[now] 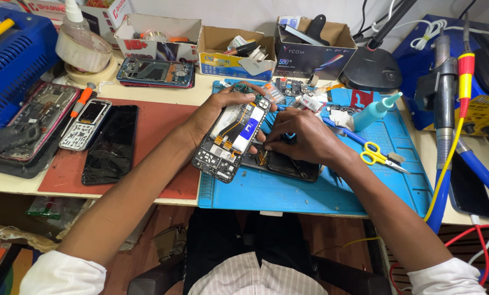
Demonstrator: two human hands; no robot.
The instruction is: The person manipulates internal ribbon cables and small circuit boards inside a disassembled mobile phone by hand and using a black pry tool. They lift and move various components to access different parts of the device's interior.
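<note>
wall (244,11): plain pale, along the far edge | tabletop (162,93): cream, crowded, blue mat (288,194) and red-brown mat (162,142) laid on it | floor (157,218): brown, seen under the front edge | chair (157,278): dark seat below | light: even, bright, soft shadows

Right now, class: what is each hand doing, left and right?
Left hand: closed, holding the opened phone.
Right hand: fingertips pinched down on the dark phone part on the blue mat.

Opened phone (232,136) in left hand (218,112), right hand (302,136) on black frame (282,164), blue mat (288,194).
</note>
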